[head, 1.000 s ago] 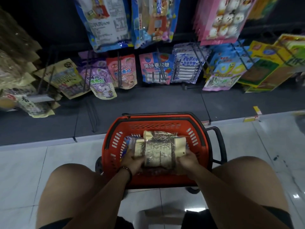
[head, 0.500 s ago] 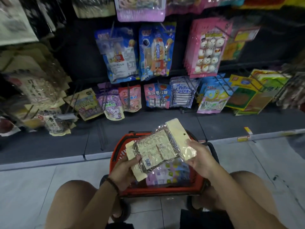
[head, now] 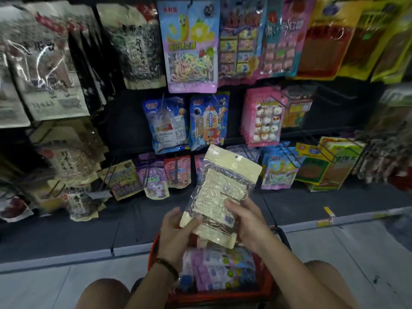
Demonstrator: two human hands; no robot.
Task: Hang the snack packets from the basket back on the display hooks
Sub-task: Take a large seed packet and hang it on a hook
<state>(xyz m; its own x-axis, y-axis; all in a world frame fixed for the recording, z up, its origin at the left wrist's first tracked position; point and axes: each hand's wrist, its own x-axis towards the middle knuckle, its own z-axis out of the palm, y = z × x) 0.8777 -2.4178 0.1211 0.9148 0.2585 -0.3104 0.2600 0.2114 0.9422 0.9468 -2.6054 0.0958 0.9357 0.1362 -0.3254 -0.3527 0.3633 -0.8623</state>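
Note:
I hold a cream snack packet [head: 223, 186] with a clear window upright above the red basket [head: 265, 288], its hang hole at the top. My left hand [head: 176, 230] grips its lower left corner, thumb across the front. My right hand [head: 247, 219] grips its lower right side. Below it, several pastel purple and blue packets [head: 223, 268] lie in the basket. Display hooks [head: 287, 155] full of hanging packets cover the dark rack ahead.
Dark seed packets [head: 44, 70] hang at the left, pink marshmallow packets [head: 265, 117] and yellow-green packs [head: 323, 163] at the right. A dark base shelf [head: 66, 237] runs along the rack's foot above the pale tiled floor [head: 33, 286]. My bare knees flank the basket.
Both hands lifted the cream packet out of the basket and turned it upright, hang hole at the top. My view rose from the basket to the hanging rows.

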